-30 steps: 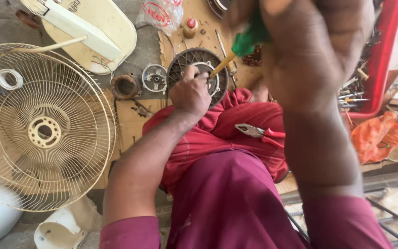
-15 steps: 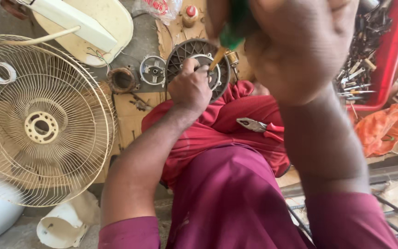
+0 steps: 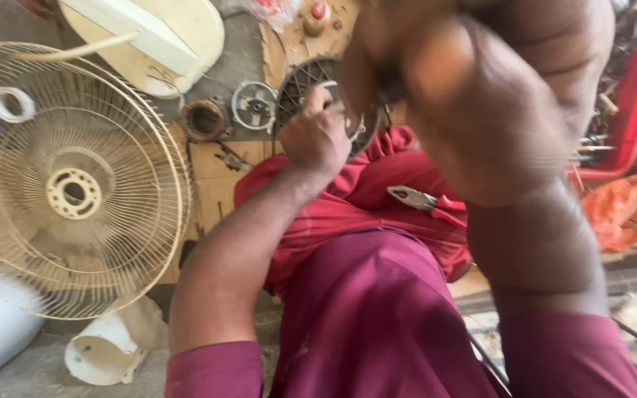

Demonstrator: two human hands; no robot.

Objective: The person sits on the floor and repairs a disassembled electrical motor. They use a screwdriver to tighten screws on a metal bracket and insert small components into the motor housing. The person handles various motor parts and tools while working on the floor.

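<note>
Nearest the camera: right hand (image 3: pixel 481 96), raised high and close, badly blurred, filling the upper right of the view. Fingers curled inward, apparently closed; anything held not discernible through the blur, so grip contents cannot be told.

Below and beyond: maroon-clad lap, with a red cloth (image 3: pixel 348 199) spread across the knees. Red-handled pliers (image 3: pixel 425 200) lying on the cloth, jaws toward the left, handles toward the right, untouched by either hand.

Further out: left hand (image 3: pixel 317 136), forearm extended forward over the cloth. Fingers bent and closed over the near rim of a dark round motor housing (image 3: pixel 300 92), thumb side up, in contact with it. Housing resting at the far edge of the cloth, on a sheet of cardboard (image 3: pixel 215 191), flat face upward, directly ahead of the left knuckles and below the right hand. Left hand clearly the nearer of the two; right hand above and apart.

Beside the housing, to its left: small round metal part (image 3: pixel 254 105), then a rusty ring (image 3: pixel 204 119).

Far left: cream fan guard (image 3: pixel 75 191) lying flat; cream fan base (image 3: pixel 149 44) beyond it.
</note>
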